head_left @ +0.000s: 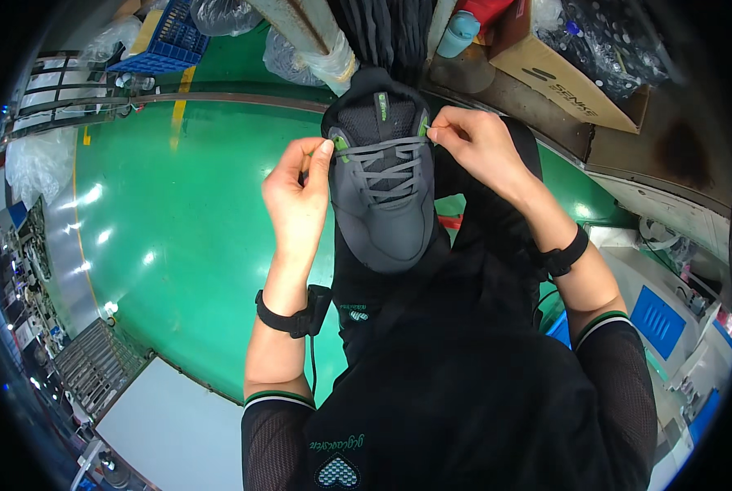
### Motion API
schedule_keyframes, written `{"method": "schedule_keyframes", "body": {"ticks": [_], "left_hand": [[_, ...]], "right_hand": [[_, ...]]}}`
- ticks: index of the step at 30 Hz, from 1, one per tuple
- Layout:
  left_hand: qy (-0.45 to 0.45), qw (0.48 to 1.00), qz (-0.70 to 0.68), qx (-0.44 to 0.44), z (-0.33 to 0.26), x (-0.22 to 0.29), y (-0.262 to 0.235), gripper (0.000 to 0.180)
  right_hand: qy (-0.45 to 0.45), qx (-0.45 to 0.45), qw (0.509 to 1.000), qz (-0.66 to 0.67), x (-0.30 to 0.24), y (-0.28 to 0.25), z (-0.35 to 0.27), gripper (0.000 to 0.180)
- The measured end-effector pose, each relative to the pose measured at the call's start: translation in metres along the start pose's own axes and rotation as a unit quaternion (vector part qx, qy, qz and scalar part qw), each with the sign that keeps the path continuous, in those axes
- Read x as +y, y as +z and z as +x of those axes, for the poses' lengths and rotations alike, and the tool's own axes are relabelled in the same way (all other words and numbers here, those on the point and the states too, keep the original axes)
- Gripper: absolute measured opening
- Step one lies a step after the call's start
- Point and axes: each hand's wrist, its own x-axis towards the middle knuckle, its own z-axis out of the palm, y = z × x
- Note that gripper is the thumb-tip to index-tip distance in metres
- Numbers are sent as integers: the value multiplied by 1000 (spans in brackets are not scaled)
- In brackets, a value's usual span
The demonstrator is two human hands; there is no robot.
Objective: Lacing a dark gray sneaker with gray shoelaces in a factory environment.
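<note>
A dark grey sneaker rests on my lap, its toe toward me and its tongue pointing away. Grey shoelaces criss-cross over its front, and green trim shows beside the top eyelets. My left hand is at the left side of the collar, thumb and forefinger pinched at the lace near the top left eyelet. On the other side, my right hand pinches a lace end by the top right eyelet. The fingertips cover most of what each hand grips.
Beyond the sneaker hang dark laces beside a metal post. An open cardboard box with plastic-wrapped items stands at the far right, near a light blue cup. A blue crate sits far left above the green floor.
</note>
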Motion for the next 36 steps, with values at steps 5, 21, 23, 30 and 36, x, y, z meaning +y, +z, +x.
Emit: {"method": "schedule_keyframes", "body": {"ticks": [5,21,23,30,36], "left_hand": [[50,987,145,37,1,14,-9,7],[405,801,430,-95,61,48,-14,23],[446,793,378,-171,77,46,-18,31],[391,821,250,-332,95,20,-19,25],[441,837,238,-220,77,-9,-23,22]], "right_hand": [[-301,59,876,-373,-17,-1,14,8],[-437,-290,789,-320,-20,-34,92,22],[-398,-278,821,-301,-17,-31,94,26],[27,-339,939,-48,-20,-19,91,16],[-177,-53,970,161,-31,10,56,15]]}}
